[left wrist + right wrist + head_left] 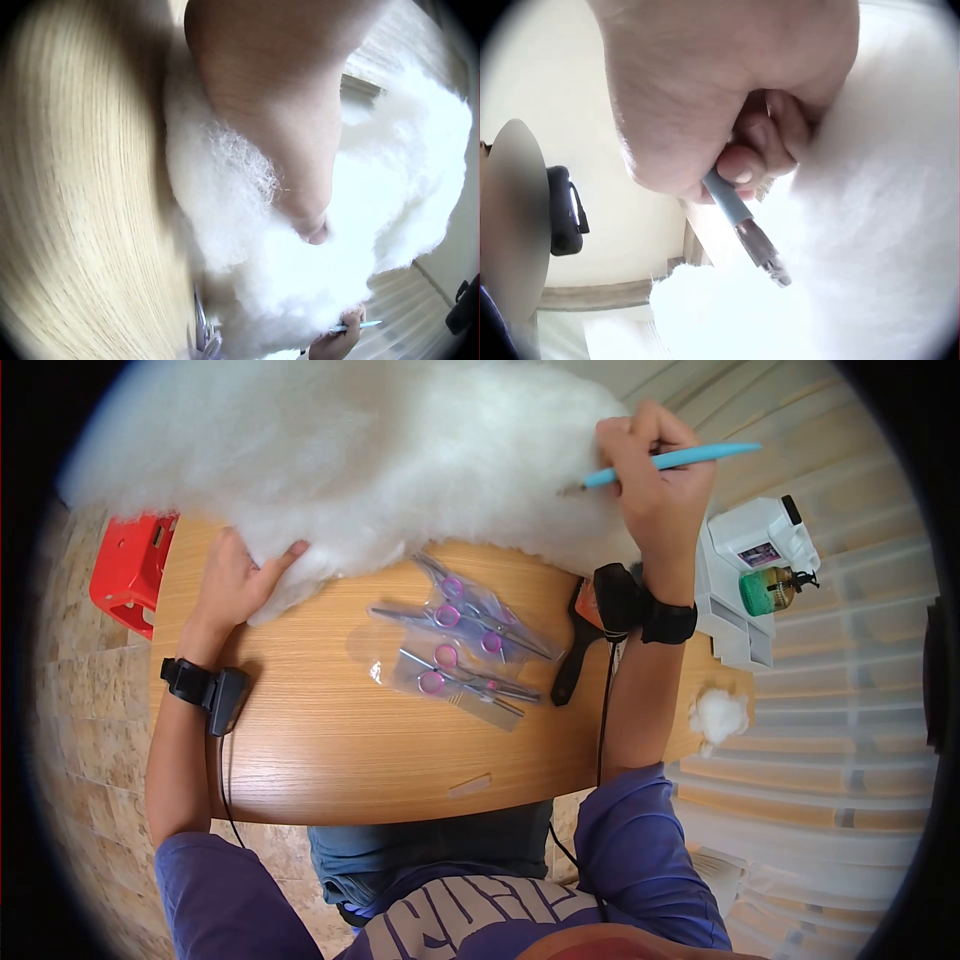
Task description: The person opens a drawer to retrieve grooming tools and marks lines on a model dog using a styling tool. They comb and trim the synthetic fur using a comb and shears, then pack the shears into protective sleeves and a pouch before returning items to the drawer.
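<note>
A big mass of white fluff [400,470] fills the far side of the wooden table. At its lower left edge my left hand [238,582] rests, thumb stretched across the fluff and the other fingers partly hidden. In the left wrist view the thumb [315,232] touches the fluff. My right hand [655,480] pinches a slim light-blue handled tool [700,455] at the right side of the mass. The tool's metal tip [761,251] points toward the fluff in the right wrist view, with the fingers curled round its handle.
Grooming scissors [450,615] with pink finger rings lie in plastic sleeves beside a metal comb [485,707]. A black-handled brush [570,665] is near my right forearm. Rightward are a white jug [755,530], a green pump bottle [765,592] and a loose tuft [718,715]; a red stool [130,565] stands left.
</note>
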`<state>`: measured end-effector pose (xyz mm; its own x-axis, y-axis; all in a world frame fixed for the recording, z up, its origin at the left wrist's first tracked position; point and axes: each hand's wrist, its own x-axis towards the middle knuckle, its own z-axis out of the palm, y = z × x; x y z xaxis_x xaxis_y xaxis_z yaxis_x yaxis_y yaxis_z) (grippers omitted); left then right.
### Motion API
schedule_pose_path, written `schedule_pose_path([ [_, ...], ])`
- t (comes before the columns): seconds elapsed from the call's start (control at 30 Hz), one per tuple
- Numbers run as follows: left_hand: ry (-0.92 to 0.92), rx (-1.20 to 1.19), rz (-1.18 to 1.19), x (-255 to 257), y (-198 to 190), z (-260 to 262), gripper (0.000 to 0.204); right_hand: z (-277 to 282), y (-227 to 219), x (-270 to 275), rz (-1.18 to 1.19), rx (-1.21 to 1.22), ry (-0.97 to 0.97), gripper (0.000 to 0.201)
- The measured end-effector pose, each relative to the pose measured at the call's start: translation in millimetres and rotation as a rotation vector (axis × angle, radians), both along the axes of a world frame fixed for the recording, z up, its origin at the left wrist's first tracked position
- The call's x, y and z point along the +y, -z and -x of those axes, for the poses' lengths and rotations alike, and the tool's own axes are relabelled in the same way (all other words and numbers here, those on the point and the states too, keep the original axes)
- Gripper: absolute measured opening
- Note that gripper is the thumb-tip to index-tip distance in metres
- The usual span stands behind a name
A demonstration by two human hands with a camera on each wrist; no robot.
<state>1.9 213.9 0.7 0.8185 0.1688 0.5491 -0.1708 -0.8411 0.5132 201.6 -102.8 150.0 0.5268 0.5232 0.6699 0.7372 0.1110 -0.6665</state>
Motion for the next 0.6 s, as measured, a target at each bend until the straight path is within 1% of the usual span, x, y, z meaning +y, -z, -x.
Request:
schedule_pose_path([
  [0.03,-0.003,0.0,0.001,0,0,1,0.029,1,-1,3,0.001,0.0,-0.003,0.039],
  [0.1,-0.043,-0.004,-0.045,0,1,1,0.029,1,-2,6,-0.093,0.058,0.128,0.038],
  [0.13,-0.044,-0.006,-0.043,0,1,1,0.029,-3,-2,3,-0.091,0.055,0.126,0.038],
  [0.2,-0.01,-0.004,-0.016,0,-1,1,0.029,-13,-1,-7,0.14,0.071,-0.07,0.039],
  [0.33,0.001,-0.01,-0.013,-3,-4,1,0.029,-3,-2,-1,0.11,0.046,-0.051,0.04],
  [0.4,0.002,-0.004,-0.014,-2,-3,1,0.029,-1,-2,4,0.021,0.11,0.07,0.041],
  [0.43,0.002,-0.002,-0.014,-2,-3,1,0.029,-1,-3,2,0.021,0.111,0.069,0.041],
  [0.5,-0.013,0.001,0.014,-3,-4,2,0.03,-3,-4,-2,0.107,0.127,-0.024,0.04],
  [0.6,-0.002,-0.005,0.01,-2,-2,0,0.03,-2,-4,0,0.051,0.125,-0.013,0.041],
])
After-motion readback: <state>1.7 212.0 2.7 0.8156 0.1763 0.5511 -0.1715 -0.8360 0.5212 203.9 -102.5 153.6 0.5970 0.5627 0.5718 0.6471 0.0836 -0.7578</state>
